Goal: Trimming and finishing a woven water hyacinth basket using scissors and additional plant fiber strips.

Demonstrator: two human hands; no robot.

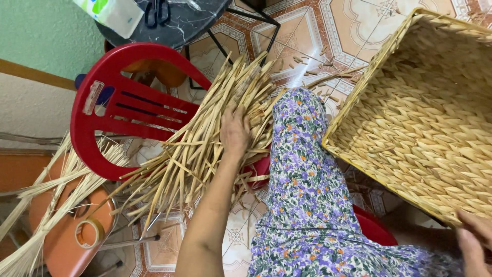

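My left hand (234, 132) reaches down onto a pile of dry straw strips (205, 149) that lies across a red plastic chair (120, 102); its fingers are buried among the strips and seem to close on some. My right hand (474, 241) grips the near corner of a large woven straw basket (425, 113), which is tilted on its side at the right. My leg in purple flowered cloth (302, 179) runs between the pile and the basket.
A dark round table (179, 23) with black scissors (156, 11) and a white packet (110, 13) stands at the top. An orange stool (64, 241) at lower left carries a tape roll (88, 233) and long straw stalks (36, 205). Cut straw bits litter the patterned tiled floor (328, 31).
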